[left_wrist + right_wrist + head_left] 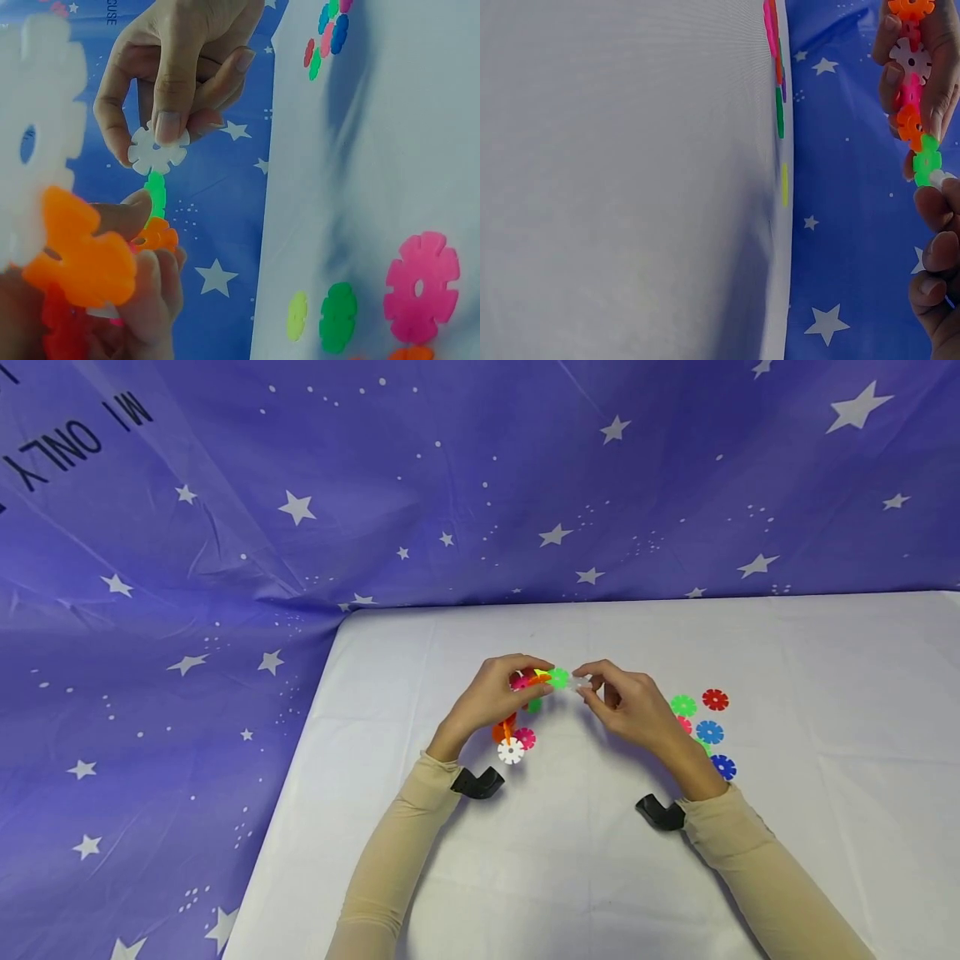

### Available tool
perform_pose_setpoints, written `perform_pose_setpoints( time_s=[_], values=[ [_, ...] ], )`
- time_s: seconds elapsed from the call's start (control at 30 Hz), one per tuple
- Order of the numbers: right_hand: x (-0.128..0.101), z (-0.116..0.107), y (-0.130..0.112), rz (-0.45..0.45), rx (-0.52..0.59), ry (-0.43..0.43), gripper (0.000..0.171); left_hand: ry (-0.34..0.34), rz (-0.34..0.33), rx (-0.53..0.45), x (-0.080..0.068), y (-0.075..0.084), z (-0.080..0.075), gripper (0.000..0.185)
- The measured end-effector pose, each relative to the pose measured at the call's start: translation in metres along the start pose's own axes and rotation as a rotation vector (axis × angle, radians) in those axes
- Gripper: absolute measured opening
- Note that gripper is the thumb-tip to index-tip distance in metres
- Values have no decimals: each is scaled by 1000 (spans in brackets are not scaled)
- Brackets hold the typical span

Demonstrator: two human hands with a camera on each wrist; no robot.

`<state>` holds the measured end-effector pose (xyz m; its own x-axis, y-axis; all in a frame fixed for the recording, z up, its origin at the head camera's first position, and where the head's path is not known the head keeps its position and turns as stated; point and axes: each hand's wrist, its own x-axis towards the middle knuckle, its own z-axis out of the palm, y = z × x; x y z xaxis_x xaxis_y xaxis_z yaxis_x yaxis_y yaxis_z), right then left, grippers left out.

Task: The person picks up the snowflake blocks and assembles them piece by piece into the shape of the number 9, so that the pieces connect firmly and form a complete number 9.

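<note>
**Interlocking plastic discs: chain and loose stock**

Chain of discs (525, 710): held above the white table (825, 860), gripped near its upper end by the left hand (491, 697), fingers curled round it; orange and white pieces hang below. Green disc (558, 677): end piece of the chain. White disc (157, 149): pinched by its rim between thumb and fingers of the right hand (633, 710), edge touching the green disc. Loose discs (708, 732): laid flat at the right.

Handling, as judged: light, stiff, smooth, slotted; best taken by the rim, slots left free.
</note>
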<state>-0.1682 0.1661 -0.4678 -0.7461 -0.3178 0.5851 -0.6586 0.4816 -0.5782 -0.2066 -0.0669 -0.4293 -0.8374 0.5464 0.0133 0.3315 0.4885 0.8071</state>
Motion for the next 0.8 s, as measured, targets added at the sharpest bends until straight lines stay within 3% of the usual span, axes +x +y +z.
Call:
perform_pose_setpoints(
  time_s=[0.17,0.53,0.8],
  values=[
    [0,1,-1,6,-8,-7,31,27,-19,-20,-2,2,-2,33],
    [-1,4,-3,-23,-32,-15,32,-4,-2,44,-1,3,4,34],
    [-2,4,-2,-3,35,6,25,62,68,46,1,4,14,31]
  ],
)
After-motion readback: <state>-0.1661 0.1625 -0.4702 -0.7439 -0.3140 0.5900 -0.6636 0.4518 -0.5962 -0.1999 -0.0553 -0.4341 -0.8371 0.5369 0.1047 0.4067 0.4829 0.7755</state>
